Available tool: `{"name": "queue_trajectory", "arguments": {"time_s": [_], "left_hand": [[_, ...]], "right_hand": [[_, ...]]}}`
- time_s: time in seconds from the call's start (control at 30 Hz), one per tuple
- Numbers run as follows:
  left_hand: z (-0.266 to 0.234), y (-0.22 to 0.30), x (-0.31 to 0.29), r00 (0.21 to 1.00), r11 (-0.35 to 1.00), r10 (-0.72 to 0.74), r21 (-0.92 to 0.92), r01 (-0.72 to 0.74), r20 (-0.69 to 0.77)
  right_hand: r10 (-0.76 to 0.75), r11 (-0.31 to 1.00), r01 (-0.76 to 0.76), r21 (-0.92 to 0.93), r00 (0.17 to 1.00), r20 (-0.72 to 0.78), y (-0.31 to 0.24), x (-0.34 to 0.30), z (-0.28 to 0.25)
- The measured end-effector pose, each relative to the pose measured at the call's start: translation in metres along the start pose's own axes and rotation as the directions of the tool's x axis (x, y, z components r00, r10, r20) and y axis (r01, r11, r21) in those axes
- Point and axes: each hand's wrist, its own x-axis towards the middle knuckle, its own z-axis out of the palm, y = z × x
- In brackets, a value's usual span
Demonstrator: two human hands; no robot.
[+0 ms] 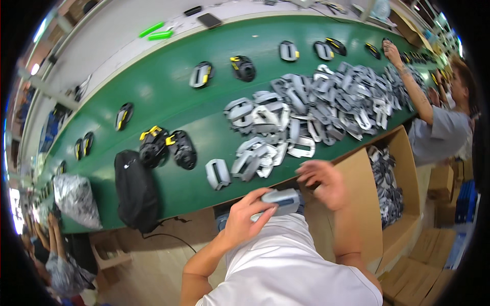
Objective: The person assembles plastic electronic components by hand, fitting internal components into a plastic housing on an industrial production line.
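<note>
Green tabletop [178, 201] swept in a broad arc across the frame, with a co-worker's hand [392, 53] reaching in at the upper right. Your left hand [244, 218] gripped a grey shell [287, 202] between thumb and fingers at lower centre, above your lap and by the table's near edge. Your right hand [329, 184], blurred, was just to the right of it, fingers loosely parted and apparently holding nothing.

To handle the piece well, you needed, I judge, a light grip on its outer sides, so that the thin-looking walls would not flex. Bringing it over the tabletop would have been safer, since a slip there could have sent it to the floor. The loose shell [218, 174] lay near, left of the jumbled heap of shells [332, 104]; keeping the held one apart from both seemed wise, as did keeping your right elbow clear of the open carton [357, 196] at right.
</note>
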Motion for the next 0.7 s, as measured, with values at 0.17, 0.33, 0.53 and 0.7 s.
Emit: {"name": "queue_trajectory", "arguments": {"time_s": [0.17,0.33,0.53,0.7], "left_hand": [[-0.022,-0.005,0.016,0.965,0.999,0.032,0.044,-0.022,-0.259],[-0.056,-0.008,0.032,0.880,0.975,0.219,0.125,-0.183,-0.422],[-0.110,-0.022,0.076,0.970,0.982,-0.159,-0.132,0.136,-0.186],[-0.090,-0.040,0.111,0.894,0.861,-0.197,-0.507,-0.038,-0.402]], "right_hand": [[0.020,0.997,-0.019,-0.073,1.000,0.012,0.016,0.062,0.068],[0.172,0.975,-0.185,0.121,0.979,0.112,-0.019,0.116,0.082],[0.038,0.998,-0.026,-0.064,0.981,0.190,-0.031,0.164,0.105],[-0.072,0.964,0.093,0.251,0.993,-0.092,0.004,0.192,0.106]]}}
